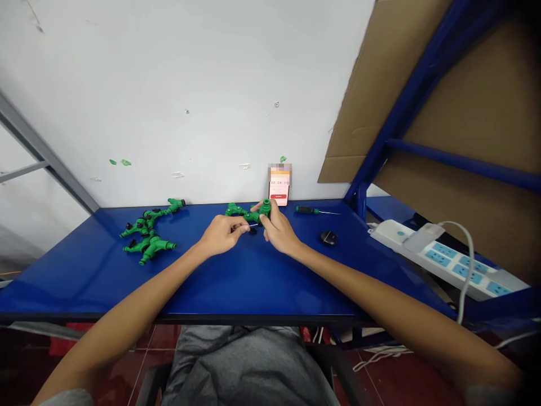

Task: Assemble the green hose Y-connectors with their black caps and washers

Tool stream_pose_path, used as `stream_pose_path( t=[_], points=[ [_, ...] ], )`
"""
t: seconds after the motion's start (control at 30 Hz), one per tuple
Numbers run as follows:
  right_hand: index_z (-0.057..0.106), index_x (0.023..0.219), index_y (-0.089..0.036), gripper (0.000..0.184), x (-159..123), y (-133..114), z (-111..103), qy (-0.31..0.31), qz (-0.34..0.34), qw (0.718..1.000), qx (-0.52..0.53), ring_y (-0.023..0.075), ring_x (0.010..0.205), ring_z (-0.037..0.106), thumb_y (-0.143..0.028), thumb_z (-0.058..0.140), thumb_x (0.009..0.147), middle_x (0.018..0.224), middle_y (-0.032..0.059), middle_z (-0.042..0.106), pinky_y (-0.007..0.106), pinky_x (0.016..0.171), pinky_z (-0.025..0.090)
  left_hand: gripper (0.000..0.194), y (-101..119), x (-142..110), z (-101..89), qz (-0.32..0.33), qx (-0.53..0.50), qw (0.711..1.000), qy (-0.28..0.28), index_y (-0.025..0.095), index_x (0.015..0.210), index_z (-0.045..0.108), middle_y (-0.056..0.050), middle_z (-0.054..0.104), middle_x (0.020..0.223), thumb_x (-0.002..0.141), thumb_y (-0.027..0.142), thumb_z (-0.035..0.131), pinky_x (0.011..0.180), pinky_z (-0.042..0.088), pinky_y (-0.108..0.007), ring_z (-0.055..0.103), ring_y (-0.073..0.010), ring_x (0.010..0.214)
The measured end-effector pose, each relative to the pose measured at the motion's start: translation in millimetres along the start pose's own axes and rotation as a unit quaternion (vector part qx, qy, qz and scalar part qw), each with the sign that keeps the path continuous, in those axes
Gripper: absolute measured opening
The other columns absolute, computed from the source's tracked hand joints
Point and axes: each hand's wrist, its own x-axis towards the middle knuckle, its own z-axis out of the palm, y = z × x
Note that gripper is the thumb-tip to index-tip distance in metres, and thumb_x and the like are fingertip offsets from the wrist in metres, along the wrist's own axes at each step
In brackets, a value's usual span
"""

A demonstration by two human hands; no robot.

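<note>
Single head-worn view, looking forward and down from above the lap, close over the blue worktop, white wall beyond, left hand and right hand near frame centre.

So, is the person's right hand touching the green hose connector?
Touching: the head view shows the right hand gripping the green hose connector, fingers around it.

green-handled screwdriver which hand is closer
Right. The right hand sits just left of the green-handled screwdriver, apart from it; the left hand is farther left, past the right hand.
</note>
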Motion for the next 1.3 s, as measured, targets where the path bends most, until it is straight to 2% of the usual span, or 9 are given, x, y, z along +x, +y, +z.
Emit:
stream_pose_path(
  t=[0.3,0.5,0.63,0.77,0.87,1.0,1.13,1.2,1.3],
  points=[
    [0.05,0.128,-0.029,0.021,-3.3,-3.8,-5.0,-0.021,-0.126,0.986,-0.103,0.0322,0.11,0.068,-0.027,0.048,0.106,0.136,0.0116,0.066,0.051,0.095,0.055,0.04,2.2,2.2,-6.9,-0.098,-0.251,0.956,-0.112,0.015,0.086,0.074,0.004,0.045,0.055,0.095,0.052,0.065,0.051,0.031,-0.024,0.038,-0.0102,0.049],
    [0.048,0.127,-0.029,0.019,0.1,2.9,-5.2,-0.022,-0.085,0.992,-0.094,0.0223,0.08,0.069,-0.028,0.042,0.109,0.136,0.0099,0.066,0.045,0.081,0.058,0.032,4.4,0.0,-5.7,0.018,0.013,0.999,-0.037,0.018,0.091,0.075,-0.001,0.066,0.068,0.105,0.036,0.053,0.061,0.039,-0.027,0.054,-0.0138,0.057],
    [0.047,0.124,-0.029,0.016,1.6,6.2,-3.3,-0.025,-0.027,0.997,-0.067,0.0133,0.053,0.057,-0.029,0.042,0.109,0.125,0.0061,0.069,0.041,0.066,0.058,0.032,7.3,-5.0,-1.8,0.09,0.21,0.973,-0.013,0.019,0.102,0.073,-0.008,0.079,0.095,0.11,0.028,0.043,0.065,0.041,-0.028,0.072,-0.0211,0.08],
    [0.045,0.126,-0.029,0.017,-1.9,6.9,-0.6,-0.029,-0.028,0.997,-0.068,0.0118,0.048,0.056,-0.031,0.041,0.11,0.119,0.0048,0.07,0.04,0.064,0.059,0.028,10.5,-9.0,-0.6,0.087,0.277,0.956,-0.033,0.019,0.105,0.072,-0.01,0.079,0.091,0.107,0.024,0.045,0.062,0.04,-0.028,0.071,-0.0228,0.076],
    [0.044,0.128,-0.028,0.018,-6.2,5.3,0.7,-0.02,-0.073,0.993,-0.095,0.0128,0.054,0.06,-0.029,0.04,0.11,0.125,0.0076,0.069,0.039,0.065,0.059,0.027,13.1,-8.0,-1.9,0.061,0.199,0.977,-0.039,0.019,0.098,0.073,-0.006,0.074,0.078,0.104,0.023,0.047,0.064,0.041,-0.028,0.065,-0.0192,0.066],
    [0.041,0.129,-0.027,0.019,-9.0,1.9,1.0,-0.007,-0.155,0.978,-0.14,0.0202,0.084,0.072,-0.026,0.038,0.11,0.137,0.0135,0.064,0.037,0.068,0.058,0.031,14.7,-2.7,-8.5,-0.038,-0.055,0.995,-0.075,0.017,0.079,0.07,0.001,0.055,0.058,0.1,0.033,0.054,0.058,0.036,-0.025,0.047,-0.0123,0.052],
    [0.039,0.129,-0.027,0.02,-8.0,1.6,0.2,-0.033,-0.232,0.955,-0.182,0.0272,0.108,0.072,-0.023,0.038,0.11,0.137,0.0159,0.062,0.038,0.069,0.057,0.037,11.5,0.7,-18.1,-0.185,-0.3,0.914,-0.202,0.015,0.08,0.069,0.005,0.04,0.051,0.093,0.049,0.067,0.043,0.018,-0.024,0.026,-0.0082,0.042],
    [0.039,0.128,-0.028,0.02,-6.4,1.4,-1.1,-0.043,-0.232,0.955,-0.179,0.0264,0.103,0.073,-0.022,0.039,0.109,0.138,0.0154,0.062,0.038,0.068,0.057,0.038,10.1,1.1,-20.0,-0.211,-0.334,0.892,-0.219,0.014,0.085,0.071,0.005,0.042,0.053,0.092,0.051,0.069,0.041,0.013,-0.024,0.023,-0.0073,0.041],
    [0.04,0.128,-0.028,0.018,-2.9,0.0,-3.3,-0.041,-0.168,0.976,-0.133,0.0188,0.079,0.071,-0.026,0.04,0.11,0.14,0.013,0.062,0.037,0.066,0.058,0.029,9.2,1.3,-18.2,-0.147,-0.271,0.936,-0.17,0.014,0.088,0.071,0.001,0.056,0.062,0.096,0.043,0.067,0.044,0.025,-0.023,0.036,-0.0079,0.044]
  ],
)
